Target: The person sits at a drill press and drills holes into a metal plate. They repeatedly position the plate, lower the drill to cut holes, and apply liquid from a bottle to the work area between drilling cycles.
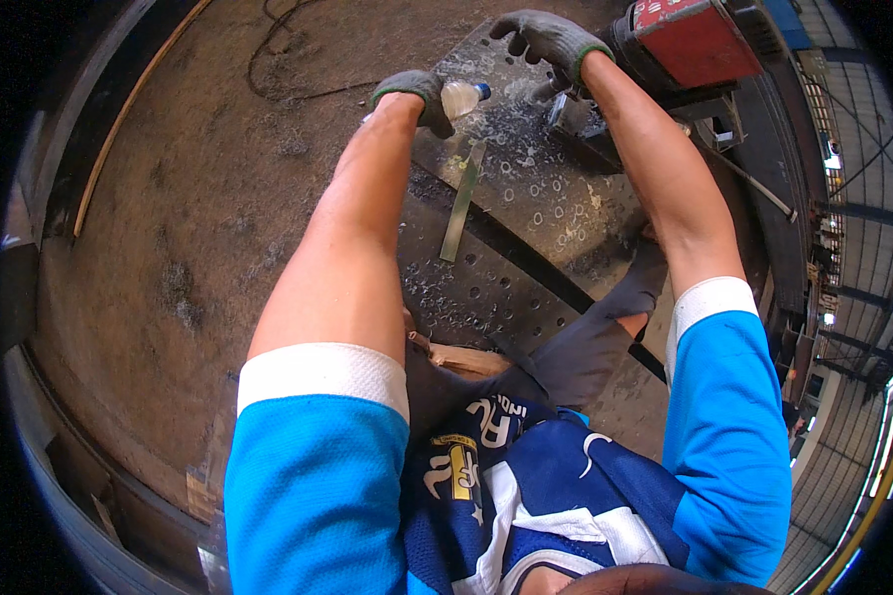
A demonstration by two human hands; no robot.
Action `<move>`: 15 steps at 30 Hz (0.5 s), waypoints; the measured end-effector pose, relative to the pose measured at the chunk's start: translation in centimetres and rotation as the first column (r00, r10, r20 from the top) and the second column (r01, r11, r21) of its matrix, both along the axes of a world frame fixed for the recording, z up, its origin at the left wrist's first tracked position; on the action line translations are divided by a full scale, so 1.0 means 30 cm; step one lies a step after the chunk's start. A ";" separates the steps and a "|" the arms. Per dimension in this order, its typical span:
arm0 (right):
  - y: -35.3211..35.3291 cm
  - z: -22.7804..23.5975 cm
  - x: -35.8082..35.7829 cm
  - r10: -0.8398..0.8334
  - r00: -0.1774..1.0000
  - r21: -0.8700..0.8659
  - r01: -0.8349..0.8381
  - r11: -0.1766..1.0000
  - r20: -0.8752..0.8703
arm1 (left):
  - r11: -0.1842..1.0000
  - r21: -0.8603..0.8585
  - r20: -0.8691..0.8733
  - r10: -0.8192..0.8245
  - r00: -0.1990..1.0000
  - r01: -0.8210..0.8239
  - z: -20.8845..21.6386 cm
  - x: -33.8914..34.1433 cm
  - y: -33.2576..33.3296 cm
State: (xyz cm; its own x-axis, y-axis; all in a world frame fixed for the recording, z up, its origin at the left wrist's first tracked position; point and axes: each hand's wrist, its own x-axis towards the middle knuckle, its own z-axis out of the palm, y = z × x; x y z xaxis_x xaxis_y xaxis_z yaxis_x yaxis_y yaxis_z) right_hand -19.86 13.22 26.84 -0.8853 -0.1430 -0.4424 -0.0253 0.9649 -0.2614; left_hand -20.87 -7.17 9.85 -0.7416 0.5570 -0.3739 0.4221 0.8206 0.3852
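A grey glove with a green cuff covers my left hand (415, 97), which is closed around a clear plastic bottle (459, 97) with a blue cap. The bottle lies tilted in the grip, cap toward the right, above a steel plate (556, 183) drilled with round holes and strewn with metal shavings. My right hand (554, 42), gloved the same way, has its fingers apart and stretched to the left. It is beside a red and black drill-like machine (687, 45); whether the palm touches the machine is hidden. A flat metal strip (461, 203) lies on the plate below the bottle.
A dark cable (258, 74) curls over the brown, shaving-littered surface (169, 248) at the left. Near my legs is a piece of wood (466, 361). A long rod (759, 188) sticks out right of the machine. Dark steel walls (104, 89) rise around the left rim.
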 end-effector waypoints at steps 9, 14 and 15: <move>-0.008 -0.043 0.035 -0.237 0.972 -0.192 0.231 0.954 -0.006 | 1.000 -0.001 -0.002 -0.029 1.000 0.029 -0.018 -0.004 0.001; -0.007 -0.041 0.035 -0.268 0.963 -0.213 0.265 0.940 0.019 | 0.999 -0.005 -0.023 -0.032 0.999 0.031 -0.010 0.000 0.001; -0.011 -0.044 0.038 -0.295 0.955 -0.230 0.294 0.928 0.028 | 1.000 -0.009 -0.029 -0.030 0.999 0.029 -0.008 0.002 0.001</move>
State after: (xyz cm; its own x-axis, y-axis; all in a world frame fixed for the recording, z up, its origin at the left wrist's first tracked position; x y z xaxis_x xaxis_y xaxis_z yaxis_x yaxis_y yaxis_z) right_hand -18.73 12.91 25.52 -0.9059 0.0278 -0.4226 0.2483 0.8431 -0.4769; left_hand -20.81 -7.13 9.61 -0.7354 0.5755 -0.3577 0.4570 0.8110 0.3652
